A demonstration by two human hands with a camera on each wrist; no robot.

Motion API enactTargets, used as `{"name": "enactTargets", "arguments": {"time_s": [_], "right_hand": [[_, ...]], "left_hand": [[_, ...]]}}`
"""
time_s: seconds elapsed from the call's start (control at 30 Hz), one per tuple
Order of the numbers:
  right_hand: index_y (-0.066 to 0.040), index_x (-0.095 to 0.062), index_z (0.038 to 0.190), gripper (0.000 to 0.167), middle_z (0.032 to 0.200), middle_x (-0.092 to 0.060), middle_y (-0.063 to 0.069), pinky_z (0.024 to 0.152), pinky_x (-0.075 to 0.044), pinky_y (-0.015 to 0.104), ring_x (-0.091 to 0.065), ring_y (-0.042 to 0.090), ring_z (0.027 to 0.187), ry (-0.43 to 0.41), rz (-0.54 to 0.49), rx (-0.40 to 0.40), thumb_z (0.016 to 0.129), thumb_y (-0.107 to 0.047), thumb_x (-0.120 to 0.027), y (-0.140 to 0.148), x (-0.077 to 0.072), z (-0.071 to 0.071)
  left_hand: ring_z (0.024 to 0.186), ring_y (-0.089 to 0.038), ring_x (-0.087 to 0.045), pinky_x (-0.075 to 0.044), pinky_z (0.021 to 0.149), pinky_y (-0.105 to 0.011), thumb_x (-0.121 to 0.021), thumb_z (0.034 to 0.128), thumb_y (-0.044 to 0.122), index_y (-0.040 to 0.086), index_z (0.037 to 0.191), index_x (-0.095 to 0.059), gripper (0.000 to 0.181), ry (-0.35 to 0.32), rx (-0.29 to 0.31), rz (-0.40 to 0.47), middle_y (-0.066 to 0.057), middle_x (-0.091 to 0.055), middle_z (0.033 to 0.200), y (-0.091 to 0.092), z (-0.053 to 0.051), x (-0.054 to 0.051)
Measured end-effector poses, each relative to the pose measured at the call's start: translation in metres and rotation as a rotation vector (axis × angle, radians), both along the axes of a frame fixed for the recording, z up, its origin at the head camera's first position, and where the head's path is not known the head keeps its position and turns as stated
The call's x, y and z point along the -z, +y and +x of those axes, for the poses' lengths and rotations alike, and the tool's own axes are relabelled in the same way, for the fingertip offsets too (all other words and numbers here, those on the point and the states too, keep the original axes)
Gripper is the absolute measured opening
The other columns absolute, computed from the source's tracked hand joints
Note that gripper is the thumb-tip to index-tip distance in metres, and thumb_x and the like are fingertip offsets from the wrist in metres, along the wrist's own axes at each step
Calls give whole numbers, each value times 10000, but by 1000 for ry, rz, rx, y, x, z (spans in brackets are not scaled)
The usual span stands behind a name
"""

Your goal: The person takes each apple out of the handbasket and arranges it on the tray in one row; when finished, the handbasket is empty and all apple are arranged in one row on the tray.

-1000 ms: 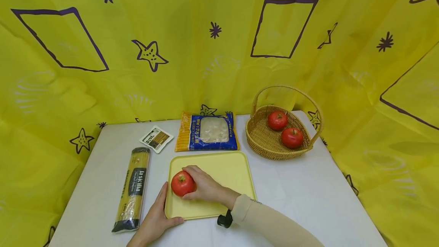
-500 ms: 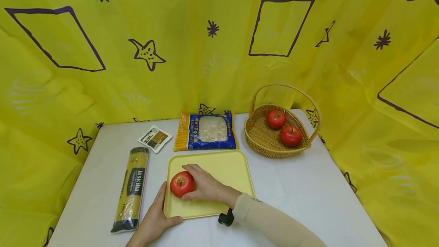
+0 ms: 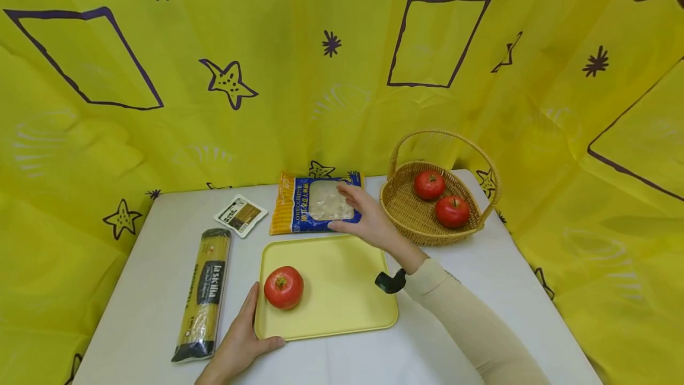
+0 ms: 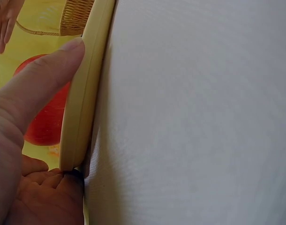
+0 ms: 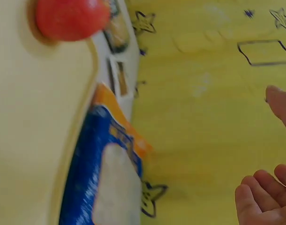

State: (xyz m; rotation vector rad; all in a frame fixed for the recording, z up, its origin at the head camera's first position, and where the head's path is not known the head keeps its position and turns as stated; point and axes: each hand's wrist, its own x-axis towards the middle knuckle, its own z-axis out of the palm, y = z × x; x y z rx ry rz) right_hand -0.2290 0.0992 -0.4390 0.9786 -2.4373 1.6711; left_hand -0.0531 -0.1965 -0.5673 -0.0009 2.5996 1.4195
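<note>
A red apple (image 3: 284, 287) rests at the left end of a yellow tray (image 3: 342, 290). My left hand (image 3: 239, 337) grips the tray's near left corner; in the left wrist view the thumb of that hand (image 4: 33, 108) lies against the rim (image 4: 82, 108). My right hand (image 3: 370, 218), empty with fingers parted, hovers at the right part of the blue and orange pasta bag (image 3: 288, 207) and covers some of it. In the right wrist view the same hand (image 5: 269, 201) shows at the right edge, apart from the bag (image 5: 119, 187).
A wicker basket (image 3: 408, 227) at the back right holds two red apples (image 3: 452, 211). Left of the tray lies a long spaghetti pack (image 3: 203, 296), with a small flat packet (image 3: 240, 215) behind it. A patterned yellow cloth (image 3: 288, 76) hangs behind the table.
My right hand has let go of the apple and moved back and to the right, up to the pasta bag. The apple stays on the tray; my left hand keeps its place at the corner.
</note>
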Motion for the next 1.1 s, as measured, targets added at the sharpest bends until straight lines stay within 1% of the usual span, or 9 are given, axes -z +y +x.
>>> {"name": "enactTargets", "arguments": {"time_s": [0.13,0.2,0.37,0.5,0.7,0.83,0.93,1.03,1.1], "right_hand": [[79,-403,1430,751,1427,-442,235,1064,-374,439,-412,367,1315,2,-152,21,786,43,-787,25,-16,-12],[104,-402,1418,720,1416,-442,262,1059,-368,487,-407,403,1306,-1,-188,49,792,92,-757,37,-27,-15],[107,-355,1443,678,1436,-412,269,1078,-323,519,-383,406,1322,-87,-180,159,855,80,-692,66,-51,-17],[88,-320,1468,685,1460,-381,266,1095,-308,489,-360,389,1345,-150,-143,255,893,4,-683,90,-54,-27],[75,-291,1485,714,1471,-372,253,1101,-296,493,-347,399,1352,-211,-111,374,917,-99,-689,120,-39,-41],[-5,-271,1522,810,1502,-362,186,1102,-309,452,-352,335,1363,-263,-73,454,904,-279,-718,144,-12,-53],[-39,-266,1534,877,1517,-348,170,1104,-310,438,-343,325,1372,-278,-54,508,874,-380,-732,161,7,-62],[-16,-256,1531,893,1522,-334,193,1108,-299,452,-328,357,1376,-289,-22,553,872,-386,-732,170,15,-65],[-14,-245,1534,892,1526,-327,194,1102,-308,456,-331,367,1373,-300,21,584,880,-382,-727,174,19,-66]], "left_hand": [[1442,-341,-141,-80,1071,-169,-923,604,386,14,1558,-34,1355,1,3,-12,-177,-85,1608,0,-1,-1],[1442,-343,-142,-83,1079,-186,-923,605,382,10,1557,-36,1353,4,4,-14,-179,-86,1607,0,-1,-1],[1441,-349,-143,-102,1103,-259,-923,602,387,0,1554,-36,1357,4,7,-18,-186,-88,1605,0,-2,0],[1440,-350,-143,-115,1114,-332,-923,599,394,-2,1553,-33,1364,-2,6,-21,-191,-90,1604,1,-1,0],[1443,-346,-136,-107,1117,-314,-925,596,387,2,1554,-31,1367,-11,3,-12,-186,-84,1606,2,0,0],[1443,-345,-138,-127,1122,-384,-923,598,395,3,1555,-28,1368,-14,7,-18,-184,-84,1607,2,0,0],[1442,-344,-142,-116,1114,-277,-919,602,405,6,1556,-30,1363,-3,10,-21,-182,-87,1607,1,-1,1],[1440,-348,-147,-78,1052,-124,-919,604,400,4,1555,-38,1356,10,9,-17,-186,-95,1605,0,0,1],[1440,-353,-146,-63,1025,-86,-918,607,400,3,1555,-40,1352,11,9,-15,-189,-95,1604,0,0,1]]}}
